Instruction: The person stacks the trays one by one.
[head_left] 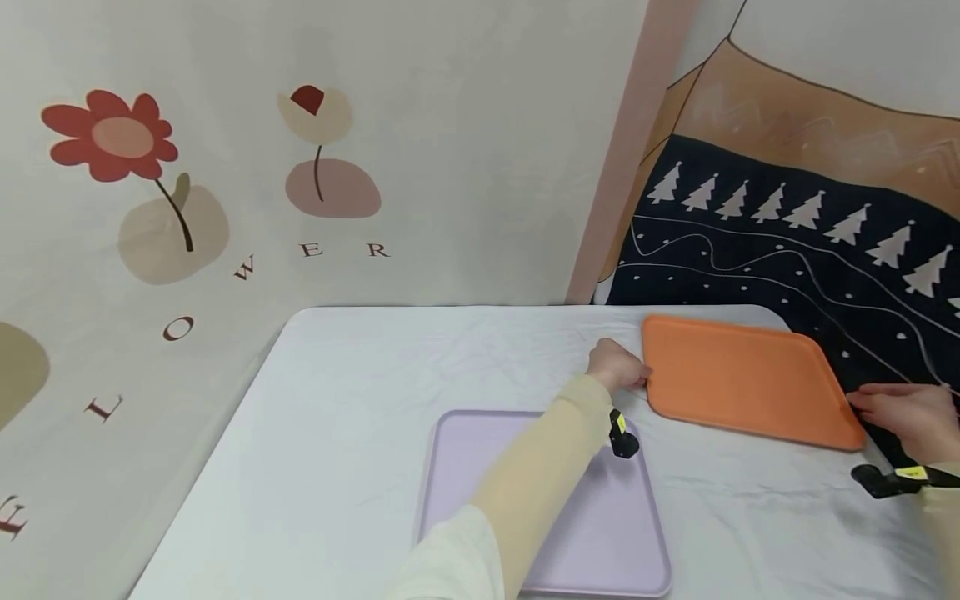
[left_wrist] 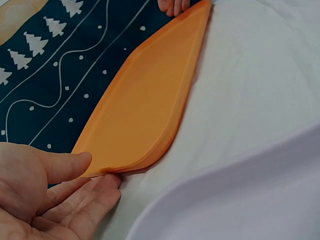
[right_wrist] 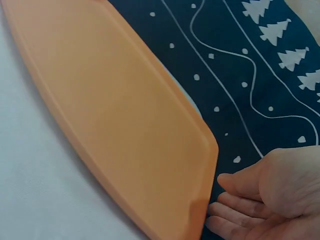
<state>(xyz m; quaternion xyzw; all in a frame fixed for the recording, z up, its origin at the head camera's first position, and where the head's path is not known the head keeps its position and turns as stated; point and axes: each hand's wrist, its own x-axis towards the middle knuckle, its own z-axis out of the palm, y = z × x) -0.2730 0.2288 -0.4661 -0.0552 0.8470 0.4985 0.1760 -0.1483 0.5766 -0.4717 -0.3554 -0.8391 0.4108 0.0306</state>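
Note:
An orange rectangular tray (head_left: 742, 383) lies at the back right of the white-covered table, its right end reaching the table's edge. At its left end my left hand (head_left: 617, 365) pinches the rim; in the left wrist view the thumb (left_wrist: 70, 167) is on top and the fingers are beneath. My right hand (head_left: 907, 415) is at the tray's right end. Its fingertips (right_wrist: 215, 210) are right beside the rim in the right wrist view, palm turned up and thumb apart from the edge. Nothing lies on the orange tray.
A lilac tray (head_left: 600, 533) lies flat on the white tablecloth (head_left: 352, 433), partly under my left forearm. Behind the table hang a pale curtain with flowers (head_left: 465, 150) and a dark cloth with white trees (head_left: 720, 242).

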